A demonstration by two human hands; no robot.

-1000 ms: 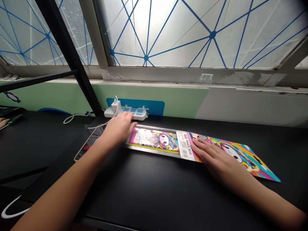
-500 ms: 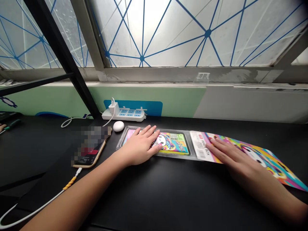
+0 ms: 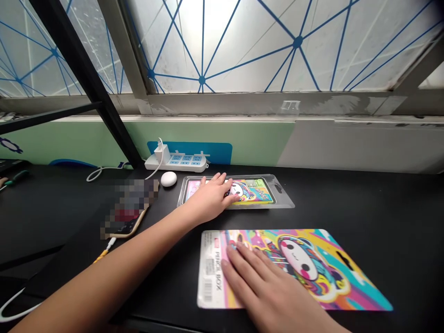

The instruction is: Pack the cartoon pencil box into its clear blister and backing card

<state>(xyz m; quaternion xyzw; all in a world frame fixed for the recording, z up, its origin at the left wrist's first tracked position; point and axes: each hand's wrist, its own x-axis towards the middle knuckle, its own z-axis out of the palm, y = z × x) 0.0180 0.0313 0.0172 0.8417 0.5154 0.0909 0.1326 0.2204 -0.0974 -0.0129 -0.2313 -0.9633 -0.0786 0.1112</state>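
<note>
A: How does the left hand (image 3: 213, 196) stand?
B: Flat over the box (image 3: 253, 192), fingers spread, pinching nothing. The box lies in its clear tray (image 3: 284, 200), its printed face showing to the right of the thumb.
A: And the right hand (image 3: 270, 284)?
B: Flat on the card (image 3: 308, 259), fingers slightly apart, also pinching nothing. The card lies on the black table (image 3: 388, 212), nearer the viewer than the left hand; its "PENCIL BOX" label is left of the right fingertips.
A: What else is near the left hand?
B: A rounded white thing (image 3: 169, 179) to its left, the phone (image 3: 133, 215) farther left, and the power strip (image 3: 189, 163) beyond its fingertips, leftward.
</note>
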